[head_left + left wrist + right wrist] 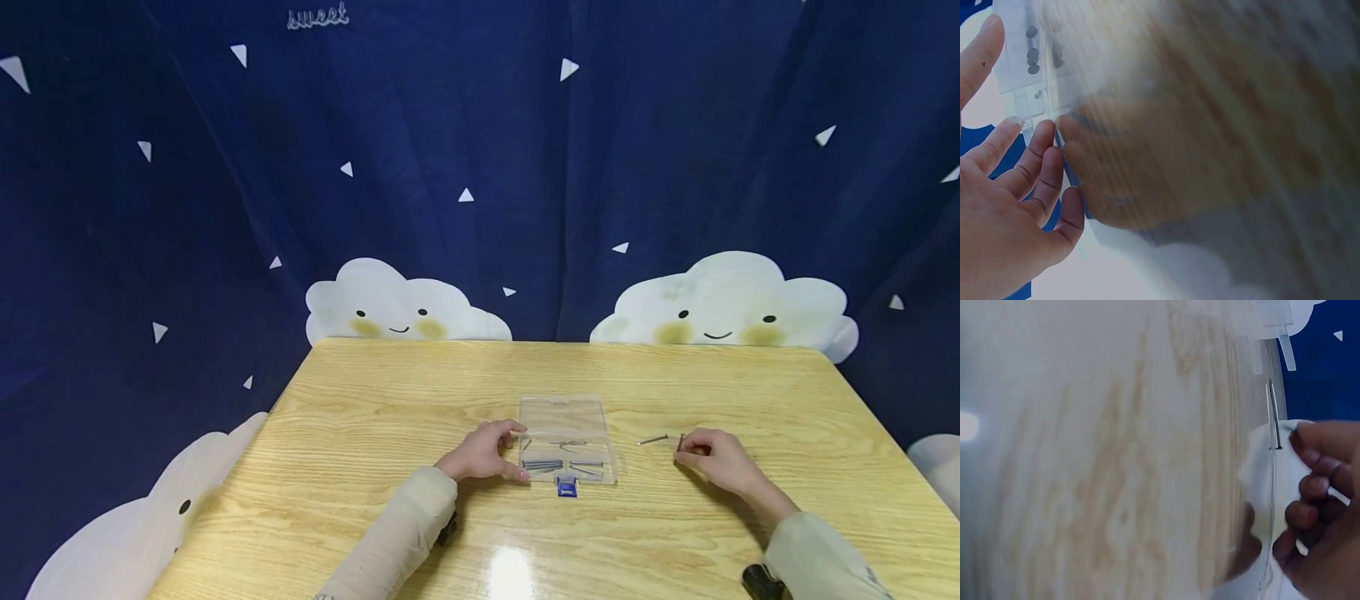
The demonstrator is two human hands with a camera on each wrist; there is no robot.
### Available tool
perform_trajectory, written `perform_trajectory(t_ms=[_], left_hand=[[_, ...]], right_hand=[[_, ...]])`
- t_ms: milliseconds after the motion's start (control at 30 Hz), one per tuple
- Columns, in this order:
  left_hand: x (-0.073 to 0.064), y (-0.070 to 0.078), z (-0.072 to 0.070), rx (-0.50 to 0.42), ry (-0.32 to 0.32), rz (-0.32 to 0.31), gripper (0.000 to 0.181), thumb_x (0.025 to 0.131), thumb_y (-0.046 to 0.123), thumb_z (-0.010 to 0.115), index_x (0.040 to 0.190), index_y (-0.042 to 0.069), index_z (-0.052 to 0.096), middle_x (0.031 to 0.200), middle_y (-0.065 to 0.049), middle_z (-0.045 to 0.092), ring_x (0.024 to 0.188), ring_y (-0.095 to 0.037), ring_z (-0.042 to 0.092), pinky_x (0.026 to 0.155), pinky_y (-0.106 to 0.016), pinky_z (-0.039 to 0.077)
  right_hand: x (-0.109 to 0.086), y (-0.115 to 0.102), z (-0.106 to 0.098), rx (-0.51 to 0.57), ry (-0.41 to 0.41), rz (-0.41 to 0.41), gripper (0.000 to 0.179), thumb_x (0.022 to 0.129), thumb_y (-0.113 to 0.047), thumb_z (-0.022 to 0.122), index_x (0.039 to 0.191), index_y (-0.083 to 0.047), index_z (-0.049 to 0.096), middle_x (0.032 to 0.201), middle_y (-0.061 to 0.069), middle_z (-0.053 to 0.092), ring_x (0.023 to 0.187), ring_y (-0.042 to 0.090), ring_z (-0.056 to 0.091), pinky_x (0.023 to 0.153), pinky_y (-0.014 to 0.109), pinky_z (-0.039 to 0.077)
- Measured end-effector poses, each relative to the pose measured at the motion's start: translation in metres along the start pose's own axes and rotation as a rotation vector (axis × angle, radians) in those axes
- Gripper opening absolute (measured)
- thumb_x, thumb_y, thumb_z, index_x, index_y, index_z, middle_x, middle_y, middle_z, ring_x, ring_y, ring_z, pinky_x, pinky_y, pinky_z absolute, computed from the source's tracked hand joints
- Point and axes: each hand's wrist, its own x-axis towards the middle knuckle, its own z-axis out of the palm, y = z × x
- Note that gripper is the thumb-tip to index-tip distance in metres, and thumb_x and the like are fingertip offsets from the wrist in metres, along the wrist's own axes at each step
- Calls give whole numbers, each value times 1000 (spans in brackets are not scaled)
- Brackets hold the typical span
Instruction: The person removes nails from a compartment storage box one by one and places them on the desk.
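A clear plastic box [606,467] with its lid raised stands on the table, a blue latch [567,487] at its front. Several nails [542,465] lie in its compartments. My left hand [487,450] is at the box's left side, thumb by the front corner and fingers spread along the edge. In the left wrist view that hand's fingers [1041,153] bend slightly beside the box [1016,47]. To the right of the box, my right hand [716,458] pinches a small dark nail [681,442] at its fingertips. One loose nail [1274,415] lies just beyond those fingertips.
The wooden table [375,392] reflects a bright light near its front. Behind it hangs a dark blue curtain [420,125] with white clouds and triangles. Dark devices sit at both wrists, one by the right sleeve [817,554].
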Motion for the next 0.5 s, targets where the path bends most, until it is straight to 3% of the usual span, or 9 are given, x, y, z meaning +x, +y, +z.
perform_trajectory(t_ms=[300, 500], left_hand=[[2, -3, 2, 2, 0, 7, 67, 67, 31, 81, 124, 7, 52, 87, -2, 52, 79, -19, 46, 69, -26, 35], [2, -4, 3, 9, 3, -1, 68, 67, 32, 81, 123, 8, 52, 87, -1, 52, 80, -18, 46, 71, -27, 35]], right_hand=[[2, 0, 0, -100, 27, 131, 14, 79, -10, 66, 66, -9, 62, 56, -4, 46, 49, 10, 35, 51, 26, 29], [4, 0, 0, -121, 29, 167, 11, 78, -11, 66, 67, -8, 64, 60, -3, 52, 55, 13, 38, 54, 29, 32]])
